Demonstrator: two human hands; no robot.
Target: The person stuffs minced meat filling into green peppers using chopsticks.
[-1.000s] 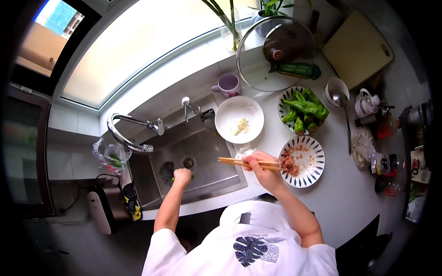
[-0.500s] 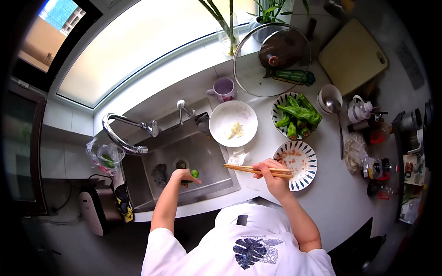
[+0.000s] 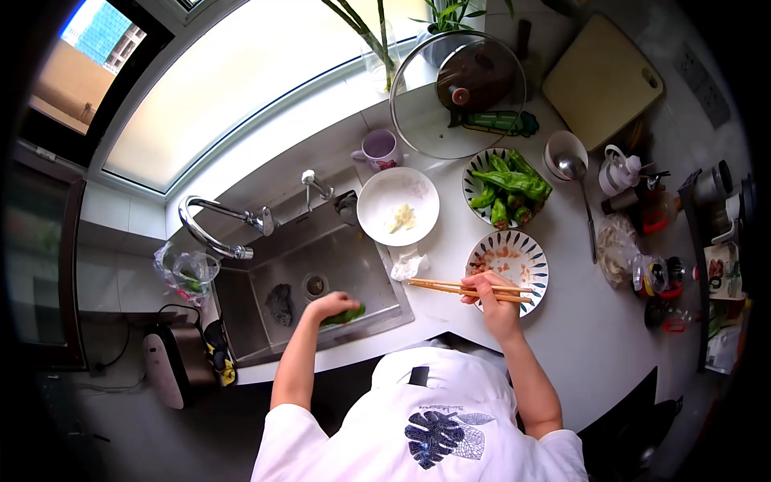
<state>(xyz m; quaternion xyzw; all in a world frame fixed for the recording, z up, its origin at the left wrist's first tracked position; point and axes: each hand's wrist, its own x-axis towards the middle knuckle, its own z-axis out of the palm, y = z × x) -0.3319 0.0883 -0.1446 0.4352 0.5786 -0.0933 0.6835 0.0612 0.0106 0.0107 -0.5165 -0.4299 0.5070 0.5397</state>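
Note:
Over the sink basin [image 3: 265, 321], my left hand [image 3: 329, 306] is closed around a green pepper [image 3: 344, 316], partly covered by the fingers. My right hand [image 3: 495, 301] grips a pair of wooden chopsticks [image 3: 442, 285], which lie crosswise over the near edge of a patterned plate [image 3: 536, 277]. Small pinkish pieces, which look like meat, are scattered on that plate. Behind it, another patterned plate [image 3: 471, 183] bears several green peppers [image 3: 514, 186]. A white bowl [image 3: 377, 189] to its left contains pale chopped pieces [image 3: 401, 218].
A faucet [image 3: 205, 233] arches over the sink's left side. A purple mug [image 3: 380, 149], a glass lid [image 3: 418, 136] and a cutting board [image 3: 602, 80] stand at the back. A ladle [image 3: 590, 229] rests in a small bowl [image 3: 556, 153]. Crumpled tissue [image 3: 409, 267] lies beside the sink.
My left hand has shifted right within the sink, and more of the pepper's length shows. My right hand and the chopsticks have moved slightly right across the plate. The camera view has shifted slightly.

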